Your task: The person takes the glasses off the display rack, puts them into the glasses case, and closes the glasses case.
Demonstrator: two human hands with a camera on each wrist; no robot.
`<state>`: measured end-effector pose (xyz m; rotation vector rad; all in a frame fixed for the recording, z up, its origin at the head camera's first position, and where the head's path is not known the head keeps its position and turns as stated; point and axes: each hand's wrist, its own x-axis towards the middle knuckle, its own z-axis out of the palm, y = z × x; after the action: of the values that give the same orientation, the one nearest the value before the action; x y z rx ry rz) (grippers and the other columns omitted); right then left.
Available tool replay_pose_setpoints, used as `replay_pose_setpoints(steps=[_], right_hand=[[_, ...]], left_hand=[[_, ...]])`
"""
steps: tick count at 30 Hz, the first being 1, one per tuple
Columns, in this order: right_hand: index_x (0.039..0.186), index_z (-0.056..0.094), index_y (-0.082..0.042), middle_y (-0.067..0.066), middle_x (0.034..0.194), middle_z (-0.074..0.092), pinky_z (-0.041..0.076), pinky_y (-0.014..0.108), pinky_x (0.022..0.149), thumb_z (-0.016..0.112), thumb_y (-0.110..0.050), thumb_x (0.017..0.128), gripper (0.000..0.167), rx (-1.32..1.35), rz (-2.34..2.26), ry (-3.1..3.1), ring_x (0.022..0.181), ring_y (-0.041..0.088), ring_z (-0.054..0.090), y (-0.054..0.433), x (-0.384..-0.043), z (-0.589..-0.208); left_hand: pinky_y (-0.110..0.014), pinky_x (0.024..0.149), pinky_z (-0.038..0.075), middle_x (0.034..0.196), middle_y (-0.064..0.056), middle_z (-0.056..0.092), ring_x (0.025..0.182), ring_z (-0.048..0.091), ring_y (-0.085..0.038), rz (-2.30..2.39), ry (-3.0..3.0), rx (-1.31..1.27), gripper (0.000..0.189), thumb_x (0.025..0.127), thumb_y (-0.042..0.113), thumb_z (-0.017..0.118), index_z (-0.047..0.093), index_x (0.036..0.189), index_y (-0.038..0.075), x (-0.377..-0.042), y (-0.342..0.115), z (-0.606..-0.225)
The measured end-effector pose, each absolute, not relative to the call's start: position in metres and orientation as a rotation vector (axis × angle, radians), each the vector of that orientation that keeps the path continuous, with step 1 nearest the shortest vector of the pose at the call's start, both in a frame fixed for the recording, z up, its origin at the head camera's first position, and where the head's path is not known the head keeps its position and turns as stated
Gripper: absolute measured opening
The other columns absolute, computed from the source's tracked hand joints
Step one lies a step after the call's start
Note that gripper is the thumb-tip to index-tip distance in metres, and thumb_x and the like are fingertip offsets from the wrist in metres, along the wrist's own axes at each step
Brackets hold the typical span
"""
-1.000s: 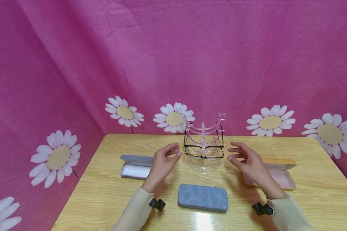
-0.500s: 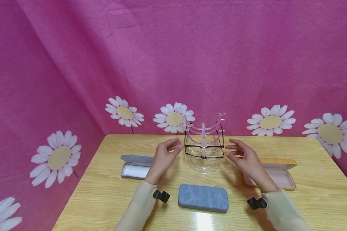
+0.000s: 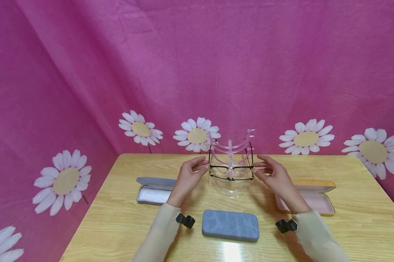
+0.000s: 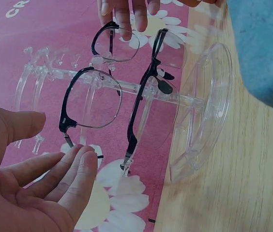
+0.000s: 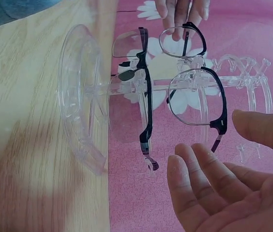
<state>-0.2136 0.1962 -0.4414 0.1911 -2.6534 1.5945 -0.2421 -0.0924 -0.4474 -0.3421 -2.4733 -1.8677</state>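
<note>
A clear display stand [image 3: 231, 193] on the wooden table bears two pairs of glasses, one above the other. The upper glasses [image 4: 68, 99] have black brow bars and thin metal lower rims. Below them sit half-rim glasses [image 4: 137, 106] with dark nose pads. My left hand [image 3: 189, 177] is at the left end of the upper glasses, thumb and fingers spread either side of the hinge. At the opposite hinge, my right hand [image 3: 274, 177] is held the same way, its thumb [image 5: 252, 125] apart from the fingers. Neither hand grips anything.
A closed blue-grey glasses case [image 3: 230, 225] lies in front of the stand. An open grey case [image 3: 154, 195] with a white lining is at the left. Behind my right wrist, an open yellow case [image 3: 322, 203] shows a pink lining. A pink daisy curtain [image 3: 249, 72] hangs behind.
Both hands have moved inward toward the upper glasses, the right one farther. The glasses, the stand and the cases have stayed in place.
</note>
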Motion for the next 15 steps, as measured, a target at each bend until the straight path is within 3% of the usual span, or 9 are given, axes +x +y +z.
replay_pose_setpoints(steps=[6,15], right_hand=[[0.149,0.037,-0.004,0.023,0.127,0.064,0.056,0.017,0.078,0.063,-0.019,0.096,0.060,0.175,1.631,-2.657,0.108,0.033,0.066,0.1946,-0.2178,-0.4434],[0.150,0.035,-0.006,0.025,0.124,0.064,0.059,0.036,0.087,0.062,-0.020,0.097,0.062,0.158,1.725,-2.643,0.106,0.025,0.068,0.1925,-0.2223,-0.4465]], left_hand=[[-0.033,0.093,0.057,0.123,-0.014,0.068,0.113,0.066,-0.028,-1.906,-2.490,-0.322,0.044,0.094,0.018,0.065,0.058,0.134,0.001,-0.2465,-0.0895,-0.4498],[-0.030,0.090,0.057,0.118,-0.013,0.069,0.110,0.066,-0.025,-1.882,-2.519,-0.285,0.040,0.095,0.019,0.064,0.060,0.132,0.003,-0.2497,-0.0881,-0.4530]])
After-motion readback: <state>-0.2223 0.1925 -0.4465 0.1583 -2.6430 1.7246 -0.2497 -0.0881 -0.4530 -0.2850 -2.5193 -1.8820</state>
